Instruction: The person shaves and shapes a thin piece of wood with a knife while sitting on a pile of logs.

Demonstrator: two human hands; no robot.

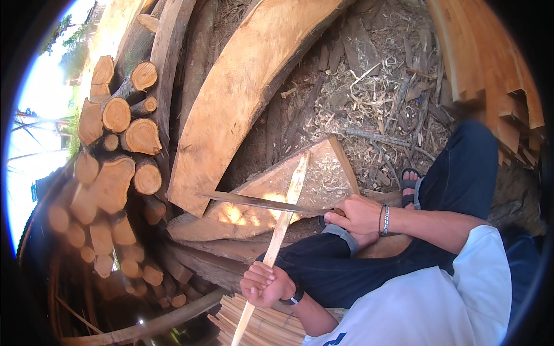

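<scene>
My left hand is wrapped around a long pale wooden stick. The stick's far end leans on a triangular wooden slab, and its near end passes down past my fist. In my right hand is the handle of a machete. The blade points left and lies across the stick about halfway up. From this view I cannot tell whether the edge is cutting into the wood. Shavings are scattered over the slab's right part.
A bundle of slim sticks lies beside my left forearm. Cut logs are stacked on the left, with a long curved plank beyond the slab. Sawn boards stand at the far right. Bark and shavings cover the ground.
</scene>
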